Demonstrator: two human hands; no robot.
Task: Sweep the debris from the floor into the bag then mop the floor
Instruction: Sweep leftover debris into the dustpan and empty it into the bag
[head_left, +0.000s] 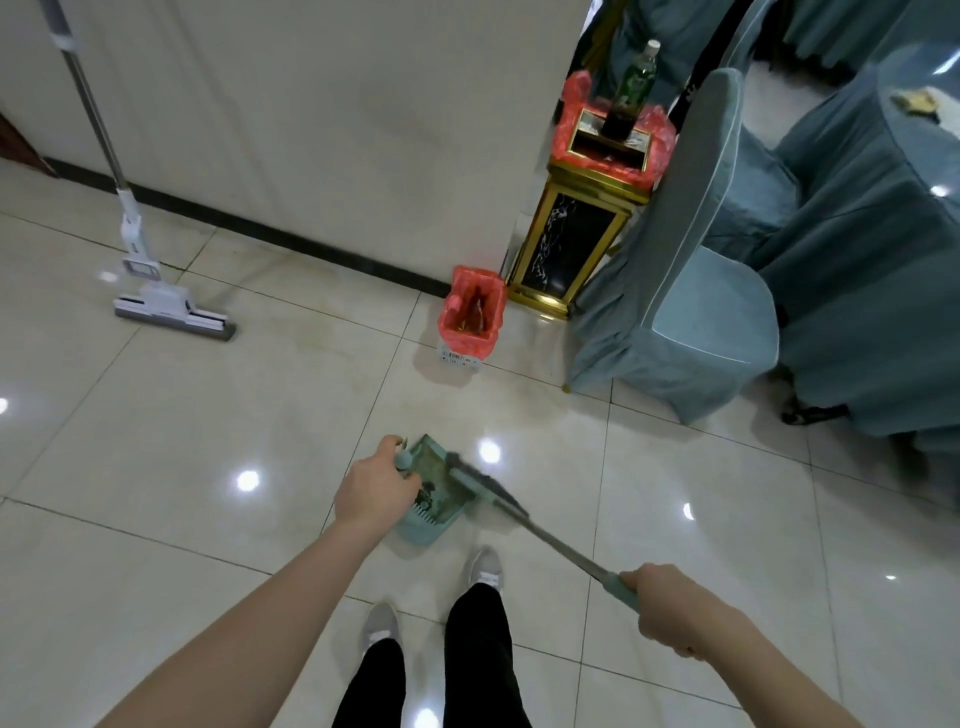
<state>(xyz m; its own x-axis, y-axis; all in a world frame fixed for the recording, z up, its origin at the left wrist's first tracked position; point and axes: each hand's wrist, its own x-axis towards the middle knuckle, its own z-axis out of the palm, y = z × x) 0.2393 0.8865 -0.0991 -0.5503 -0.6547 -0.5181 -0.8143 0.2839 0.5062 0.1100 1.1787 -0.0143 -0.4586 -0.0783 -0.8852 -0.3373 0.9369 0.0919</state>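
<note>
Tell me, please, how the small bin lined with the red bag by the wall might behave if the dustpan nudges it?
The small bin looks light and probably slides on the glossy floor tiles. Being narrow and upright, it may tip. Its red bag is thin and likely floppy.

Glossy cream tile floor (156, 467) throwing back ceiling lights, pale wall (311, 104) with dark skirting, teal-covered chairs (675, 291) right.

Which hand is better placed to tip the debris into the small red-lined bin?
Left. The left hand already grips the dustpan holding the debris; the right hand holds the broom. The small red-lined bin stands ahead.
</note>
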